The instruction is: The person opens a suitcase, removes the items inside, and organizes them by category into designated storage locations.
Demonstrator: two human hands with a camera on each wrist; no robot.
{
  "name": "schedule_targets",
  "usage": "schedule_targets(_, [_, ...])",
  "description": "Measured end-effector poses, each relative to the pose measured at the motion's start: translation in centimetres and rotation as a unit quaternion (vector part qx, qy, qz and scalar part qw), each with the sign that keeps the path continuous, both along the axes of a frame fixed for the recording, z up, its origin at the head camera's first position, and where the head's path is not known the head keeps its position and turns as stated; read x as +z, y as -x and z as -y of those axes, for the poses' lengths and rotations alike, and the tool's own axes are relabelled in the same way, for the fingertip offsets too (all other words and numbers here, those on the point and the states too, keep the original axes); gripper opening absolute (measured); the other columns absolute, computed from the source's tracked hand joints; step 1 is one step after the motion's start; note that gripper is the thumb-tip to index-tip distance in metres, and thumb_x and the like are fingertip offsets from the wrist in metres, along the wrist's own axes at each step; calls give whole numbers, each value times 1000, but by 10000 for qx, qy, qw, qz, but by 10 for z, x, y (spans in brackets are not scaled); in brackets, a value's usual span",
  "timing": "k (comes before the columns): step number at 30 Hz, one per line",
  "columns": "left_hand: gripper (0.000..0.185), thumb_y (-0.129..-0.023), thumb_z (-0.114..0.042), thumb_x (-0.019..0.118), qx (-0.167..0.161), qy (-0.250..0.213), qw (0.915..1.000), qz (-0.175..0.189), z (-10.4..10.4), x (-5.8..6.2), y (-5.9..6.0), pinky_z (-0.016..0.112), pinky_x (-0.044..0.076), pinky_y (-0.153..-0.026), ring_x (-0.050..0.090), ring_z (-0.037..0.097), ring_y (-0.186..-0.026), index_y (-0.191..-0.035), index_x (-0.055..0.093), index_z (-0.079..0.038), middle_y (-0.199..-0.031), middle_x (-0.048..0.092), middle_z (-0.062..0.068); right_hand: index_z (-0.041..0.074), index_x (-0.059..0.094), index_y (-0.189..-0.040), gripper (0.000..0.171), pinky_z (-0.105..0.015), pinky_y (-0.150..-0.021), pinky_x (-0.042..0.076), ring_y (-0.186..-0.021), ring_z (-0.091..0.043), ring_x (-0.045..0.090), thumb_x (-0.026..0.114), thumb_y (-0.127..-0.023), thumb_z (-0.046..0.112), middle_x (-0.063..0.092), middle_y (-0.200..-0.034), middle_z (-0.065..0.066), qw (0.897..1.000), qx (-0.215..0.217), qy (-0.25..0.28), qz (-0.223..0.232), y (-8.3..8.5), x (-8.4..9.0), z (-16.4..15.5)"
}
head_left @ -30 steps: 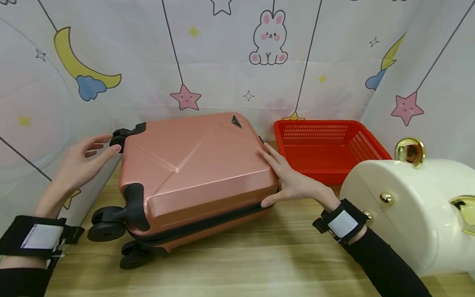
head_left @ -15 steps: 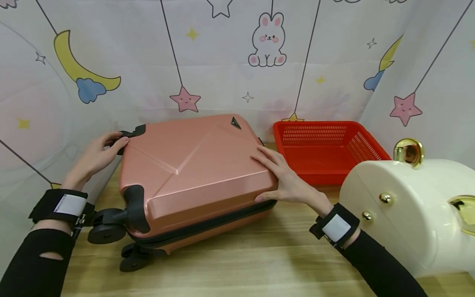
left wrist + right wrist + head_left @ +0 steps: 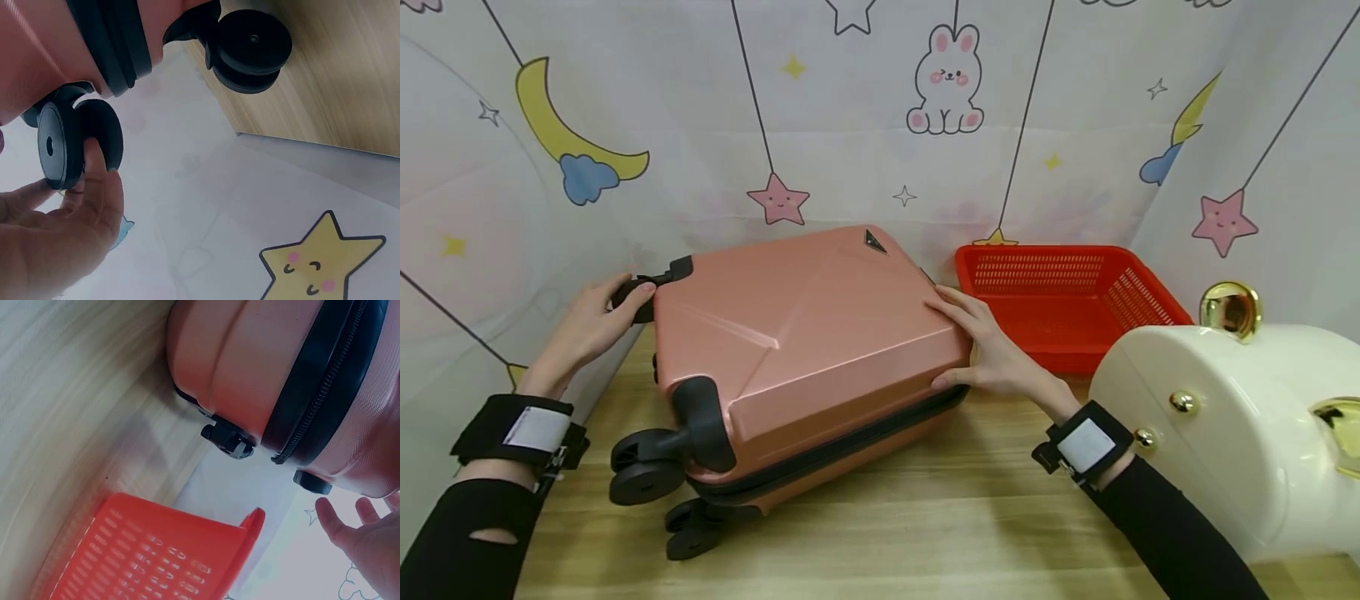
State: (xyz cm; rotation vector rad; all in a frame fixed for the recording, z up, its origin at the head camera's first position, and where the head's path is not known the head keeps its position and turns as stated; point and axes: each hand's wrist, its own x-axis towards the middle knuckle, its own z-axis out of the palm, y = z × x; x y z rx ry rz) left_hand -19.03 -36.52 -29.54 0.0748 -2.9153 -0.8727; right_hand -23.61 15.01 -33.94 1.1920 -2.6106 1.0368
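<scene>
A pink hard-shell suitcase [image 3: 820, 333] lies on its broad side on the wooden table, its black wheels toward the left. My left hand [image 3: 587, 325] grips the far upper wheel [image 3: 636, 302]; in the left wrist view, its fingers [image 3: 97, 181] bend around that twin wheel [image 3: 59, 147]. My right hand [image 3: 992, 346] rests on the suitcase's right end, fingers spread along the top edge and thumb against the near side. The right wrist view has this hand [image 3: 369, 540] beside the end of the shell, near a small black foot [image 3: 312, 482]. A black zipper band [image 3: 325, 381] runs round the suitcase.
Behind my right hand stands a red perforated basket [image 3: 1060, 354]. A cream rounded container [image 3: 1217, 425] with gold knobs is at the right. A patterned cloth [image 3: 850, 117] hangs behind and at the sides. Bare wooden table [image 3: 925, 525] lies in front of the suitcase.
My left hand has moved right and taken hold of the far wheel. The suitcase has turned slightly, its near wheels shifting right and toward me. The right hand stays on its end.
</scene>
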Motion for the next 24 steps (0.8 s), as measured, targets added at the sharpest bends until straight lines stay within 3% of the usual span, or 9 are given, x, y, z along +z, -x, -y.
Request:
schedule_targets(4, [70, -107, -45, 35, 150, -75, 9997, -188, 1, -6, -5, 68, 42, -90, 45, 55, -119, -147, 35, 13, -137, 42, 42, 16, 39, -155, 100, -65, -117, 25, -150, -35, 18, 91, -70, 25, 23, -166, -12, 9999, -96, 70, -75, 8, 1, -2])
schedule_targets(7, [69, -106, -44, 38, 312, -132, 9990, -276, 4, -10, -8, 66, 43, -88, 46, 56, -119, -144, 37, 14, -133, 45, 42, 15, 40, -154, 97, -65, -116, 27, -150, -36, 20, 90, -72, 24, 26, -164, -14, 9997, -220, 95, -103, 15, 0, -3])
schedule_targets(10, [66, -106, -41, 42, 460, -145, 9979, -432, 6, -13, -12, 52, 48, -77, 51, 54, -112, -141, 41, 14, -126, 50, 42, 14, 41, -153, 93, -65, -115, 30, -148, -37, 24, 89, -74, 23, 30, -162, -16, 9991, -374, 130, -122, 20, -2, -5])
schedule_targets(14, [60, -103, -41, 50, 543, -139, 9964, -642, 9, -17, -15, 38, 42, -70, 53, 49, -105, -130, 48, 13, -118, 54, 38, 13, 43, -152, 92, -64, -115, 30, -145, -37, 27, 90, -73, 19, 34, -160, -15, 9977, -609, 253, -140, 27, -5, -8])
schedule_targets(17, [57, -101, -41, 55, 548, -121, 9955, -762, 11, -19, -17, 48, 43, -73, 49, 51, -106, -123, 52, 12, -129, 47, 39, 12, 44, -151, 91, -64, -115, 30, -144, -38, 30, 91, -72, 18, 37, -157, -16, 9964, -765, 330, -184, 29, -7, -10])
schedule_targets(21, [54, -99, -40, 59, 539, -134, 9949, -840, 12, -21, -17, 69, 42, -90, 46, 61, -118, -116, 53, 11, -145, 39, 40, 11, 47, -149, 90, -60, -109, 36, -136, -39, 32, 92, -71, 18, 39, -146, -20, 9942, -938, 363, -368, 29, -10, -11])
schedule_targets(24, [52, -97, -40, 61, 562, -257, 9948, -807, 13, -22, -16, 68, 42, -92, 47, 60, -122, -114, 53, 9, -140, 46, 39, 11, 49, -148, 89, -53, -100, 40, -126, -37, 34, 92, -70, 19, 41, -133, -20, 9919, -1089, 357, -548, 28, -10, -11])
